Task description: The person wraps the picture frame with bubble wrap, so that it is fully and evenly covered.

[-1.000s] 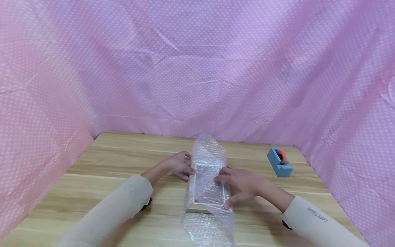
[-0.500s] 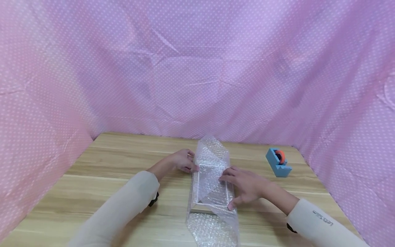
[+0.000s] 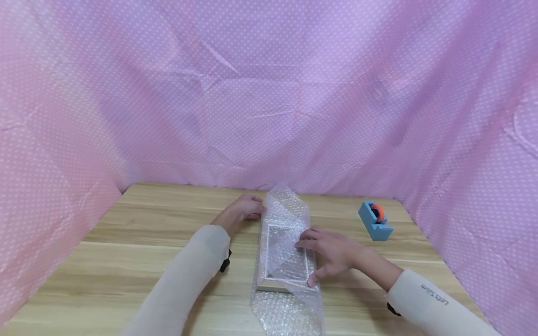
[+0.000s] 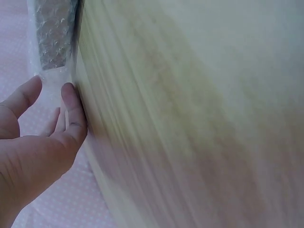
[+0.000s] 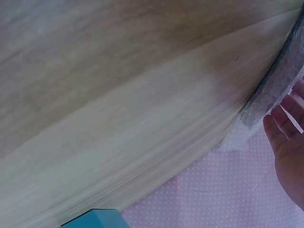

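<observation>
A picture frame (image 3: 274, 285) with a pale wooden edge and a white inner border lies flat on the table, folded in clear bubble wrap (image 3: 287, 313). Loose ends of the wrap stick out past the frame at its near and far sides. My left hand (image 3: 245, 208) is at the far left edge of the wrap; in the left wrist view its thumb and fingers stand apart beside the wrap's end (image 4: 53, 34). With fingers spread, my right hand (image 3: 332, 254) rests on the frame's right side over the wrap. Its palm shows in the right wrist view.
A blue tape dispenser (image 3: 375, 221) with an orange roll stands at the right rear of the wooden table (image 3: 138, 242). A pink dotted cloth (image 3: 260, 107) hangs behind the table and along both sides.
My left hand has slid away from me along the left edge, from the frame's side to the far end of the wrap. The right hand has stayed on the frame.
</observation>
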The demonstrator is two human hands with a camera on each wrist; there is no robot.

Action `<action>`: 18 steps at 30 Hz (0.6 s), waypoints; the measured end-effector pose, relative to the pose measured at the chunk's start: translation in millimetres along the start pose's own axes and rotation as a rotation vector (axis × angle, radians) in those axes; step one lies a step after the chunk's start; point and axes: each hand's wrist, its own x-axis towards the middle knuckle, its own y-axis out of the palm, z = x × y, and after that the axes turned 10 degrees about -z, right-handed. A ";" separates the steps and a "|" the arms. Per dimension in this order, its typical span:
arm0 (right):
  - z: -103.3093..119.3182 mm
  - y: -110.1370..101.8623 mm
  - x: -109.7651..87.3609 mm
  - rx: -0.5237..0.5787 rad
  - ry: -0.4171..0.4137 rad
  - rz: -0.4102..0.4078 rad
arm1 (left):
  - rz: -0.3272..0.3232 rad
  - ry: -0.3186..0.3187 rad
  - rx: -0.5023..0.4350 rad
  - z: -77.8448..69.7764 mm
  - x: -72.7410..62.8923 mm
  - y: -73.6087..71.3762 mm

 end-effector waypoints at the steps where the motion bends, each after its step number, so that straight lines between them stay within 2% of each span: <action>1: 0.2 -0.4 0.4 0.002 0.000 0.002 | -0.004 -0.006 -0.013 0.0 1.7 0.6; 5: 1.1 -2.2 1.6 0.007 0.014 0.013 | 0.005 -0.027 -0.064 -1.0 5.7 1.3; 9: 1.7 -3.3 1.6 0.012 0.021 0.010 | 0.080 -0.003 -0.075 -0.6 6.7 0.6; 13: 2.2 -3.6 1.6 0.013 0.017 0.004 | 0.152 0.028 -0.015 -0.2 5.4 -0.6; 18: 2.3 -3.1 1.6 -0.005 0.012 -0.001 | 0.181 0.093 0.118 -0.1 4.8 -3.5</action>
